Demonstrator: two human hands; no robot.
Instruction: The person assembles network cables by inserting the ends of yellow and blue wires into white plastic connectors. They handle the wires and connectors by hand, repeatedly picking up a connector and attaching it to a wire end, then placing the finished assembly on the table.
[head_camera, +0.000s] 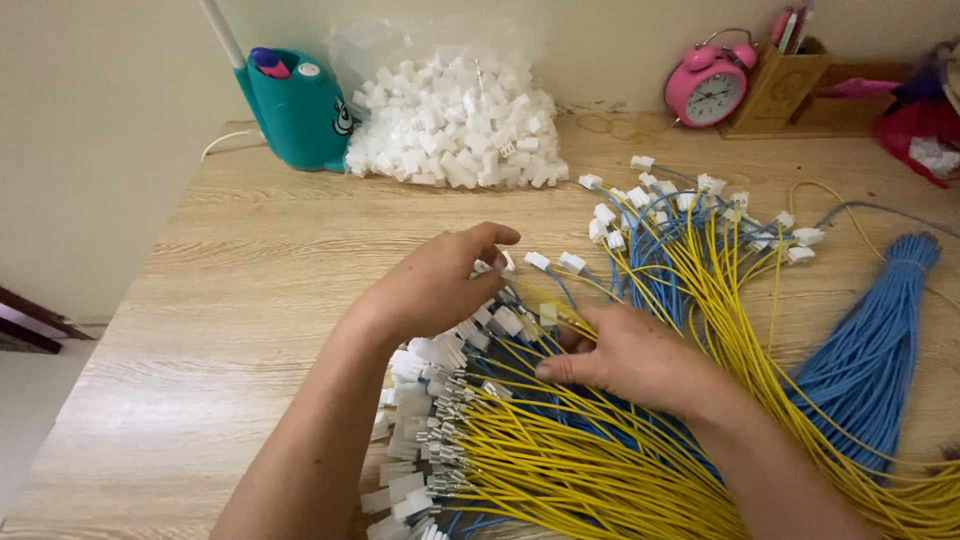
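- Right now both bare hands are down in a fan of yellow and blue wires (600, 440) spread across the wooden table (250, 260).
- Left hand (435, 285) arches over the white plastic connectors (480, 325) at the near ends of the wires, fingers curled and close together, the tips touching or just above those plugs; whether it pinches one I cannot tell.
- Right hand (625, 355) lies palm-down on the wires just right of the left hand, fingers bent and pressing the bundle, thumb tucked toward the connectors; it seems to pin the strands rather than grip a single one.
- The wires run with their long axis from the lower right up toward the left, so the plug ends lie under and just left of the left hand, which is the nearer one to them.
- Farther back, a second fan of wires with white plugs (700, 200) spreads out, well apart from both hands.
- A tied bundle of blue wires (880, 320) lies at the right.
- At the back stand a clear bag of white connector housings (460, 125), a teal lamp base (295, 105) and a pink alarm clock (708, 88).
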